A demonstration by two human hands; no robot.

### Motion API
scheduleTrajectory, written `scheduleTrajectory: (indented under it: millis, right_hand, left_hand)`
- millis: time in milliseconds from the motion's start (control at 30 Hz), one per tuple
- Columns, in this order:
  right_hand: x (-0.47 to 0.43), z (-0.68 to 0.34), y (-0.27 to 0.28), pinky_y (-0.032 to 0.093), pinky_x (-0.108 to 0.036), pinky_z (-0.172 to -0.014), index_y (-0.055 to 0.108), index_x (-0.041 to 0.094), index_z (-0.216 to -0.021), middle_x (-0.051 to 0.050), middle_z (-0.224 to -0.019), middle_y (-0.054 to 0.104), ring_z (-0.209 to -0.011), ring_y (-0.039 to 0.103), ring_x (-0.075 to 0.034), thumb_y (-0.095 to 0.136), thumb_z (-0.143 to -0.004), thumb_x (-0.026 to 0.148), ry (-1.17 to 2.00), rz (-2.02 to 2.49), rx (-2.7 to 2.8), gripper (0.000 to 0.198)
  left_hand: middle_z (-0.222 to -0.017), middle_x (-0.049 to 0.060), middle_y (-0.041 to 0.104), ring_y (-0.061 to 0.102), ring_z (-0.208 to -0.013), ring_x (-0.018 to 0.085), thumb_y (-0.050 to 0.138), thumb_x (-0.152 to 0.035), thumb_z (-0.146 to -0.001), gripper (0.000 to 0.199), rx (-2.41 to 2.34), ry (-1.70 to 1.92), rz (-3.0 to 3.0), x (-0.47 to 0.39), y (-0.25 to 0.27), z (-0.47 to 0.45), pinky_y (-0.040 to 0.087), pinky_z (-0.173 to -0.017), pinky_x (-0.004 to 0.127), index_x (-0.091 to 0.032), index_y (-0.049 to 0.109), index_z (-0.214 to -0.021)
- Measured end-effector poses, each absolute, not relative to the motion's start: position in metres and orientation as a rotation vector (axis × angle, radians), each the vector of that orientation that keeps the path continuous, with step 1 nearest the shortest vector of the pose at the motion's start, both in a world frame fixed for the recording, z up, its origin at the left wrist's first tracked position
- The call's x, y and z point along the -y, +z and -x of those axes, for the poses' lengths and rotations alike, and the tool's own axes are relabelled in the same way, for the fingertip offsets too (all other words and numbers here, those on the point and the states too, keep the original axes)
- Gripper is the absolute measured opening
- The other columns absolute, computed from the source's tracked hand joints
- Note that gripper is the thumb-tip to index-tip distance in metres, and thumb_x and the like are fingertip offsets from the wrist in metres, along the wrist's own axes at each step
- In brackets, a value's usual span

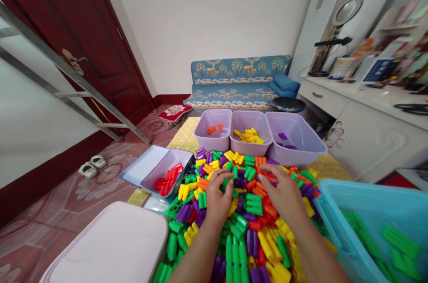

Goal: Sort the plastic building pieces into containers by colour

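With the left hand (218, 194) and right hand (284, 190) loosely curled over the heap of coloured pieces (254, 205) at lower centre of the frame (whether either grips one, I cannot tell), lifting loose top pieces with light fingertips should work better than digging deep.

Facing a heap of loose pieces (252, 205) on the table (182, 135), holding the left hand (219, 194) and right hand (282, 191) over its middle, side by side. Looking past it to a left bin (214, 143), middle bin (252, 147) and right bin (297, 157) standing in a row, each with pieces inside, and to a sofa (230, 91) behind them. Having an open box (179, 157) with pieces in it left of the heap, a flat-topped object (107, 247) in front of that box, and a tub (374, 188) containing pieces to the heap's right.
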State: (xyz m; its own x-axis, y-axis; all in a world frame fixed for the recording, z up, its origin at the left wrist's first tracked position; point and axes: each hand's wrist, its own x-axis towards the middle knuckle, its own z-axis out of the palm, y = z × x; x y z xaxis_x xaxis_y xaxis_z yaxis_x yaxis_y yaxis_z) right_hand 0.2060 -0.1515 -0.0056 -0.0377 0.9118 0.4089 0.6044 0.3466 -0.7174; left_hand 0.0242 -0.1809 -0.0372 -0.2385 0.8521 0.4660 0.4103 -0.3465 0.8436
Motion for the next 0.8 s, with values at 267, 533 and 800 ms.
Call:
scheduleTrajectory:
  millis: [267,533,800]
  right_hand:
    - [0.13,-0.21,-0.035,0.039,-0.047,-0.104,0.059,0.013,-0.124,-0.015,-0.126,0.061,-0.119,0.054,-0.028,0.054,-0.079,0.018,0.319,1.476,2.003,0.045]
    - [0.13,-0.189,-0.031,0.045,-0.042,-0.096,0.066,0.026,-0.117,-0.006,-0.114,0.067,-0.106,0.061,-0.023,0.053,-0.073,0.006,0.616,1.313,2.072,0.05]
    - [0.147,-0.179,-0.022,0.051,-0.037,-0.082,0.07,0.022,-0.106,-0.005,-0.095,0.072,-0.083,0.065,-0.02,0.058,-0.075,0.016,0.931,1.195,1.922,0.034]
  left_hand:
    - [-0.119,0.008,0.061,0.056,-0.113,0.026,0.065,-0.018,-0.078,0.025,-1.546,1.411,-1.842,0.181,-0.036,-0.028,0.043,-0.1,0.045,-0.023,0.07,-0.103]
    - [-0.13,0.007,0.058,0.053,-0.121,0.025,0.051,0.003,-0.066,0.058,-1.445,1.41,-1.875,0.179,-0.042,-0.026,0.04,-0.106,0.045,-0.023,0.065,-0.116]
    - [-0.117,0.008,0.066,0.06,-0.112,0.022,0.052,-0.004,-0.076,0.045,-1.371,1.551,-1.602,0.175,-0.05,-0.024,0.048,-0.098,0.039,-0.021,0.062,-0.116]
